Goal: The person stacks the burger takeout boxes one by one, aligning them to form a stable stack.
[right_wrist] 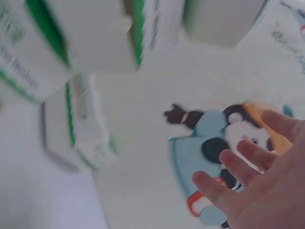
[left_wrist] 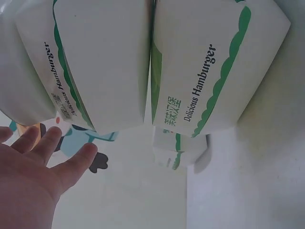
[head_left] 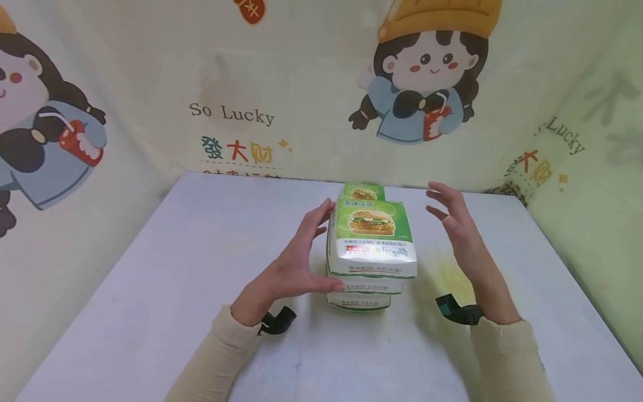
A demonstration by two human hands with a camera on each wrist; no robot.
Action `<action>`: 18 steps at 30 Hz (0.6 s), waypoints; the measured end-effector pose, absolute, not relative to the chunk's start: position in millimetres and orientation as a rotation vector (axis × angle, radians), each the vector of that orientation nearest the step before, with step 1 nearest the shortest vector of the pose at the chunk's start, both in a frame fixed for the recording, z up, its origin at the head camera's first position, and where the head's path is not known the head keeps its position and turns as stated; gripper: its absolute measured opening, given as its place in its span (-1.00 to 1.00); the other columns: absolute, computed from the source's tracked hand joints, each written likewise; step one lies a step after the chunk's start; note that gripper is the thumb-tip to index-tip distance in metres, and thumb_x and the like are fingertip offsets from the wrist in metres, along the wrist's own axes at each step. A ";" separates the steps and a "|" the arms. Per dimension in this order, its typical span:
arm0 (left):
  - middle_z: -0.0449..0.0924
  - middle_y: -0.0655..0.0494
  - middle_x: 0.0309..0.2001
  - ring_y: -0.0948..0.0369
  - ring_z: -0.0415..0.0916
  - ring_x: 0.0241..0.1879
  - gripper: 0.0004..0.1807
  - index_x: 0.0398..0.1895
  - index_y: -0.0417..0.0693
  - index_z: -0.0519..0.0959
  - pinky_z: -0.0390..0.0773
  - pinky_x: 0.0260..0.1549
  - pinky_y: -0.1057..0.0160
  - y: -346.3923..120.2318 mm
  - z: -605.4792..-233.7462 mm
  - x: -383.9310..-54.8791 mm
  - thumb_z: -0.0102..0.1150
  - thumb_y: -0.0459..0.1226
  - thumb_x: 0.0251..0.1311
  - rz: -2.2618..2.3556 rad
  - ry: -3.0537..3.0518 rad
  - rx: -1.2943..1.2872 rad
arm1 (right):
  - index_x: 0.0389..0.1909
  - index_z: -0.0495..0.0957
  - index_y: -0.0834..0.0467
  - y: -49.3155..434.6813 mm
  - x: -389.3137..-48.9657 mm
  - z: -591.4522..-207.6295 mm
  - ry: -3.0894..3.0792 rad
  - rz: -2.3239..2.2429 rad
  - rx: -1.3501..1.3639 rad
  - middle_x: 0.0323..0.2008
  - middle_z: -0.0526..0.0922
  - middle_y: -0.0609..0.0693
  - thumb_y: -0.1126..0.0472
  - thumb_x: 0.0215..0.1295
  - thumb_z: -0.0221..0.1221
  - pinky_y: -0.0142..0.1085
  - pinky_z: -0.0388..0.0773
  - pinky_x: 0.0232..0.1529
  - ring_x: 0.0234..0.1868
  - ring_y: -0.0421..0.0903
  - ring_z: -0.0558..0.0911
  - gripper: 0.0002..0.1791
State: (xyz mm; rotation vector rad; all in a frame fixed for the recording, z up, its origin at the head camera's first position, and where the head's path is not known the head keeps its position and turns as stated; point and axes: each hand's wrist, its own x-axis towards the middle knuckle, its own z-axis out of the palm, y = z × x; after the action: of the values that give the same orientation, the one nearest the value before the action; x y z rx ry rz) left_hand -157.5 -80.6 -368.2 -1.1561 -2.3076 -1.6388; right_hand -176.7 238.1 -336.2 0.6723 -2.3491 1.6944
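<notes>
Three white-and-green hamburger boxes are stacked on the table: a top box (head_left: 374, 240) with a burger picture, a middle box (head_left: 379, 287) and a bottom box (head_left: 359, 302). The top box overhangs those below. My left hand (head_left: 293, 262) is at the stack's left side, fingers extended toward its far side, thumb by the middle box's front. Whether it touches cannot be made out; the left wrist view has its fingers (left_wrist: 76, 167) spread. To the right, apart from the stack, my right hand (head_left: 462, 237) is raised and holds nothing, its fingers (right_wrist: 214, 191) spread.
Behind the stack stands another hamburger box (head_left: 363, 192), mostly hidden. The white table (head_left: 201, 268) extends on both sides, and a cloth (head_left: 311, 100) printed with cartoon figures hangs along its back and right. Each wrist wears a dark strap (head_left: 459, 311).
</notes>
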 end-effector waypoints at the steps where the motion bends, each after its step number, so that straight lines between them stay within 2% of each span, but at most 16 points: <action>1: -0.11 0.17 0.55 0.18 -0.05 0.53 0.41 0.60 0.14 -0.23 0.23 0.45 -0.08 -79.9 -368.2 -157.8 0.60 -0.25 -0.25 -1.640 -2.304 -1.159 | 0.53 0.03 0.01 240.8 -181.4 -337.7 -2.391 1.686 0.619 0.51 -0.01 0.03 -0.09 0.49 -0.13 0.36 -0.09 0.47 0.50 0.13 0.02 -0.33; 2: -0.11 0.17 0.55 0.17 -0.04 0.53 0.41 0.60 0.16 -0.23 0.23 0.45 -0.07 -79.0 -368.3 -158.3 0.60 -0.25 -0.25 -1.639 -2.302 -1.160 | 0.53 0.02 0.01 243.5 -186.8 -339.5 -2.433 1.673 0.579 0.51 -0.03 0.02 -0.07 0.50 -0.16 0.42 -0.12 0.43 0.50 0.15 0.01 -0.35; 6: -0.12 0.17 0.55 0.16 -0.03 0.53 0.41 0.60 0.16 -0.23 0.24 0.46 -0.02 -78.3 -367.9 -158.9 0.59 -0.26 -0.25 -1.649 -2.288 -1.166 | 0.55 -0.06 0.04 250.6 -209.6 -347.5 -2.594 1.582 0.471 0.54 -0.11 0.10 -0.07 0.53 -0.17 0.43 -0.04 0.41 0.52 0.22 -0.04 -0.32; 12: -0.13 0.19 0.56 0.16 -0.01 0.53 0.39 0.60 0.18 -0.22 0.23 0.46 -0.02 -78.4 -366.4 -158.7 0.57 -0.32 -0.24 -1.685 -2.271 -1.162 | 0.57 -0.17 0.01 252.9 -241.5 -358.4 -2.793 1.349 0.456 0.56 -0.19 0.16 -0.07 0.50 -0.03 0.40 0.12 0.38 0.53 0.27 -0.03 -0.22; 18: -0.08 0.19 0.55 0.18 0.02 0.51 0.35 0.60 0.19 -0.19 0.23 0.46 -0.04 -77.2 -366.6 -157.6 0.56 -0.27 -0.20 -1.696 -2.285 -1.150 | 0.58 -0.20 0.03 249.5 -262.1 -365.5 -2.886 1.247 0.521 0.56 -0.22 0.16 -0.02 0.43 0.06 0.34 0.06 0.44 0.53 0.27 -0.05 -0.13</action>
State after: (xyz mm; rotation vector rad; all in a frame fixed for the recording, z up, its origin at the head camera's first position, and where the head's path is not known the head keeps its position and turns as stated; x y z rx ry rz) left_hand -157.6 -77.2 -366.6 -1.1504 -2.2853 -1.6965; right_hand -262.1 249.5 -365.5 0.5208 -2.8860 1.2469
